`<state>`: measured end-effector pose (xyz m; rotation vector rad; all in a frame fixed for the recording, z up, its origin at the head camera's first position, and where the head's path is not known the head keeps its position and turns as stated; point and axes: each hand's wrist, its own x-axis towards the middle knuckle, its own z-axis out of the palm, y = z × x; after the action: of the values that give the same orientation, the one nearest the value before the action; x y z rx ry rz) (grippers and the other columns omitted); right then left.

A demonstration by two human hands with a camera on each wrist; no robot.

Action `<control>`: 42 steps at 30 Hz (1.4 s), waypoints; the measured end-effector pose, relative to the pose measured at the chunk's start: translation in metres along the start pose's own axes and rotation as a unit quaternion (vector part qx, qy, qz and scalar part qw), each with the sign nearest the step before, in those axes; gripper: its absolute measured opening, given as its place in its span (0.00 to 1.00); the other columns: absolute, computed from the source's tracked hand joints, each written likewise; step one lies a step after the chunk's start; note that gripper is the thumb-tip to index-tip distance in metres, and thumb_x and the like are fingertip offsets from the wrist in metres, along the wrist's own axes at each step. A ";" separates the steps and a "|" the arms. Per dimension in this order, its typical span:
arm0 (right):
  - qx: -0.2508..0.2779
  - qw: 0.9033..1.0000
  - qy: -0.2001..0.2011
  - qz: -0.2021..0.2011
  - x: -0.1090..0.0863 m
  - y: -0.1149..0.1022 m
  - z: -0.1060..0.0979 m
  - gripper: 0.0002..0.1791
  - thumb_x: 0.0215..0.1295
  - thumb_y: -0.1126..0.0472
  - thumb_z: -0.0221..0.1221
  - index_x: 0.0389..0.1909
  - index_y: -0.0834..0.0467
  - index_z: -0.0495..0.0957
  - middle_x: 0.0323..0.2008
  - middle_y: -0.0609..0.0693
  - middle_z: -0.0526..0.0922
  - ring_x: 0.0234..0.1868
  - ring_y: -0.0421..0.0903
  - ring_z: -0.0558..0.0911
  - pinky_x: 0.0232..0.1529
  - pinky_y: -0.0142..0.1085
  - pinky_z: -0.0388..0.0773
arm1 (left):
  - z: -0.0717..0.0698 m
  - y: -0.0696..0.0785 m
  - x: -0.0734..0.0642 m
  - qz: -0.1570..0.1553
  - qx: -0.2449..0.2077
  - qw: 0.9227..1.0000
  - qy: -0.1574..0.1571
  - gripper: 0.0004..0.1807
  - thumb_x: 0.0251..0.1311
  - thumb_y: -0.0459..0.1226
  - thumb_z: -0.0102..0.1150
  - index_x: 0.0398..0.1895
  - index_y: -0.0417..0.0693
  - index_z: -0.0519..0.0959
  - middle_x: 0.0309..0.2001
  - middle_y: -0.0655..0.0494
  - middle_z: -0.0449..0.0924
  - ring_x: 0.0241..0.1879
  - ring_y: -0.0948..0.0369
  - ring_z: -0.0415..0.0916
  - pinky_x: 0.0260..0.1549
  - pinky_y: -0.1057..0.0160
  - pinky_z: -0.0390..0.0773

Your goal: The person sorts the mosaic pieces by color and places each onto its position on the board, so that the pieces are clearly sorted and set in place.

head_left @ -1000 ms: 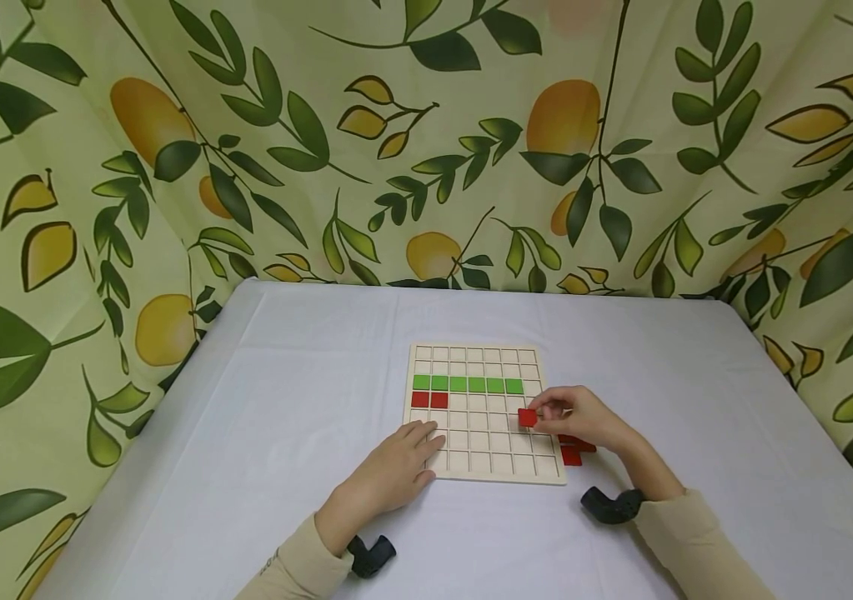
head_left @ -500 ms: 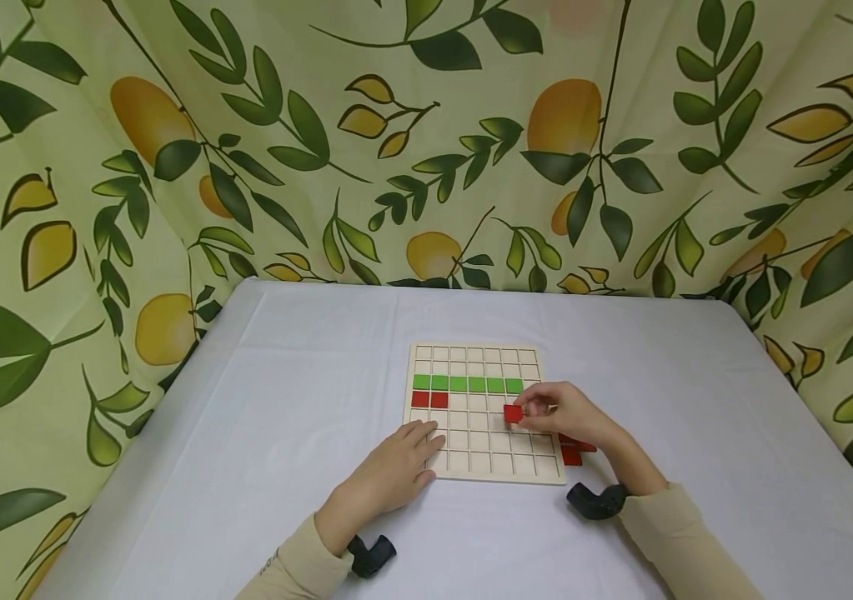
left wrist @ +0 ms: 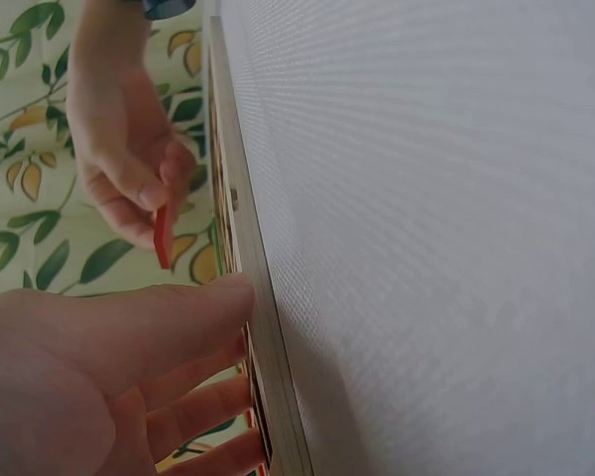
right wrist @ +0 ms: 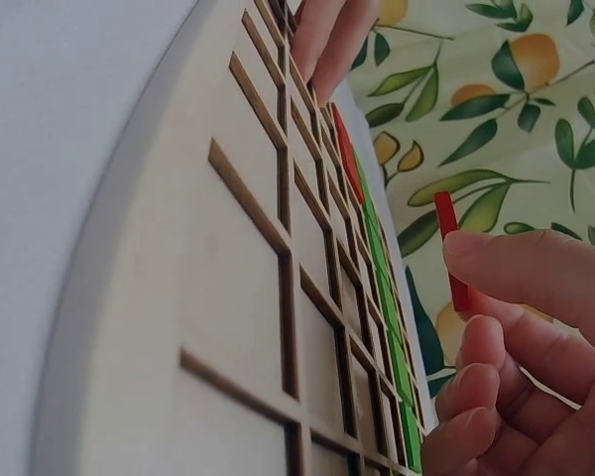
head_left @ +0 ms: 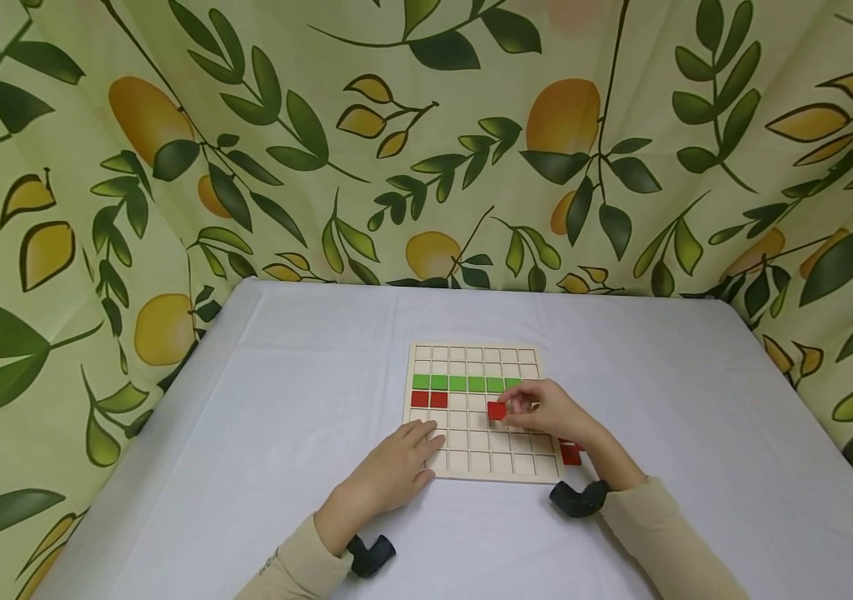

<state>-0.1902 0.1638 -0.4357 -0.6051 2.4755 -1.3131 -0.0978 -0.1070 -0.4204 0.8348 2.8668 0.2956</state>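
Observation:
A pale wooden grid board (head_left: 479, 462) lies on the white table. Across one of its rows runs a line of green square tiles (head_left: 458, 383), and just below them two red tiles (head_left: 429, 399) fill the leftmost cells. My right hand (head_left: 546, 408) pinches a red square tile (head_left: 497, 411) between thumb and fingers, held above the board; the right wrist view shows this tile (right wrist: 450, 248) edge-on, apart from the grid. My left hand (head_left: 394, 468) rests on the board's left edge with fingers spread, holding no tile.
More red tiles (head_left: 571, 454) lie on the table beside the board's lower right edge, partly hidden by the right forearm. The white tablecloth (head_left: 306, 358) spreads around the board. Behind the table hangs a curtain (head_left: 426, 167) with a fruit and leaf print.
My right hand has moved left across the board, carrying the red tile from near the right edge toward the middle columns. The left hand has stayed in place.

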 end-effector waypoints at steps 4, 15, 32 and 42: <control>-0.004 1.000 0.004 0.003 0.004 -0.004 0.004 0.14 0.52 0.67 0.68 0.40 0.67 0.81 0.24 0.47 0.72 0.27 0.36 0.71 0.26 0.24 0.69 | 0.001 -0.001 0.000 0.001 -0.002 1.000 0.001 0.25 0.65 0.40 0.55 0.66 0.44 0.71 0.69 0.47 0.67 0.69 0.49 0.65 0.69 0.52 0.69; -0.009 1.000 0.021 0.007 0.011 -0.007 0.011 0.14 0.51 0.67 0.69 0.39 0.67 0.81 0.23 0.47 0.73 0.26 0.37 0.70 0.26 0.24 0.69 | 0.001 -0.001 0.000 0.002 0.000 1.000 0.000 0.26 0.65 0.40 0.56 0.66 0.45 0.70 0.69 0.47 0.67 0.69 0.49 0.65 0.69 0.52 0.69; -0.013 0.999 0.032 0.004 0.020 -0.013 0.022 0.13 0.52 0.68 0.68 0.39 0.67 0.81 0.22 0.47 0.73 0.24 0.38 0.69 0.24 0.24 0.67 | 0.000 -0.001 0.000 0.005 0.000 1.000 0.001 0.25 0.65 0.40 0.56 0.65 0.45 0.71 0.69 0.47 0.67 0.69 0.48 0.65 0.68 0.51 0.70; -0.032 0.999 0.041 -0.004 0.026 -0.015 0.028 0.13 0.52 0.67 0.68 0.38 0.67 0.81 0.20 0.48 0.73 0.23 0.37 0.69 0.23 0.23 0.66 | -0.001 -0.001 0.000 0.010 0.005 1.000 0.003 0.25 0.65 0.40 0.56 0.65 0.44 0.71 0.69 0.46 0.68 0.69 0.48 0.66 0.69 0.52 0.70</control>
<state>-0.1977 0.1239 -0.4400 -0.5881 2.5920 -1.2895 -0.0990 -0.1080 -0.4194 0.8655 2.8699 0.2860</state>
